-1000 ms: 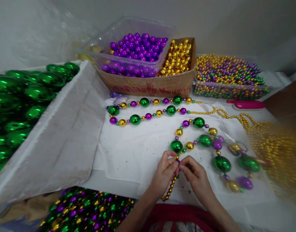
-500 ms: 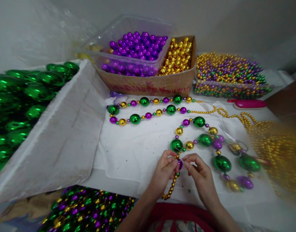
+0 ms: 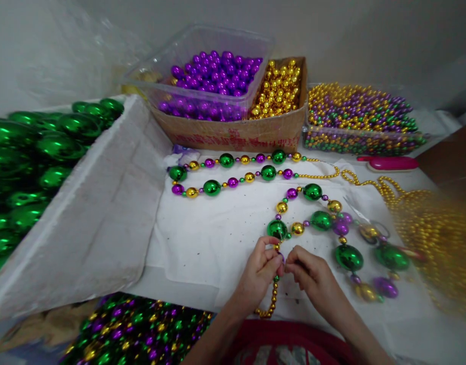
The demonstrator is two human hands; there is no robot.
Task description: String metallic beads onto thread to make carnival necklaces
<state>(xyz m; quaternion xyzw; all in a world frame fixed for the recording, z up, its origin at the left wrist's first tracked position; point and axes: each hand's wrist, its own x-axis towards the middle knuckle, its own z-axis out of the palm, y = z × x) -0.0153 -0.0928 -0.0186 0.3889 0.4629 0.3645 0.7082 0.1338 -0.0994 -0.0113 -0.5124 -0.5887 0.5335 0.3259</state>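
Note:
My left hand (image 3: 260, 268) is closed in a pinch on the bead necklace (image 3: 312, 192), whose large green, purple and gold beads curve away to the right. A purple bead is mostly covered by its fingertips, just below a big green bead (image 3: 277, 229). From under this hand a chain of small gold beads (image 3: 273, 299) hangs toward my body. Close on the right, my right hand (image 3: 307, 268) is pinched too, its fingertips nearly meeting the left ones; whatever it grips is too fine to make out. Scissors (image 3: 356, 210) lie partly under the necklace.
Another bead necklace (image 3: 212, 188) lies behind on the white cloth (image 3: 202, 228). A foam box (image 3: 104, 203) of green beads stands left. At the back are a cardboard box (image 3: 236, 133), a clear tub of mixed beads (image 3: 365, 134) and a pink-handled tool (image 3: 392, 163). Gold chains (image 3: 438, 228) heap right.
My right hand has drawn its fingers together into a tighter pinch. The left fingers now cover more of the purple bead, and the gold chain below has shifted slightly.

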